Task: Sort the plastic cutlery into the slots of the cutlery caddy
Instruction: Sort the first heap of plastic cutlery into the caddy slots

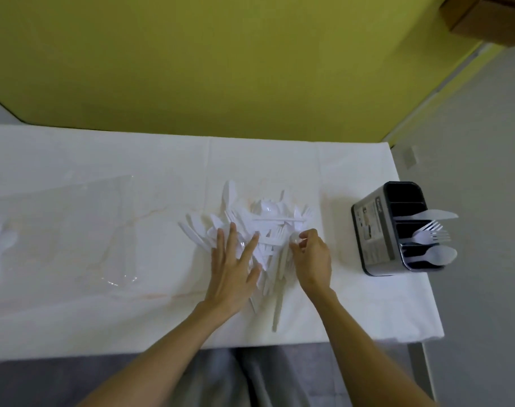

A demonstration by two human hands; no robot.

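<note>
A heap of white plastic cutlery [268, 218] lies on the white table in the middle. My left hand [232, 265] rests flat on the heap's left side with fingers spread. My right hand [312, 257] pinches a white spoon [294, 239] at the heap's right edge. The grey and black cutlery caddy [376, 230] stands at the table's right end. A knife [435, 215], two forks [429, 232] and a spoon [438, 255] stick out of its separate slots.
The white tablecloth [133, 230] covers the table. A clear plastic bag [74, 218] lies flat at the left. The table's right edge runs just past the caddy, with grey floor beyond. A yellow-green wall stands behind the table.
</note>
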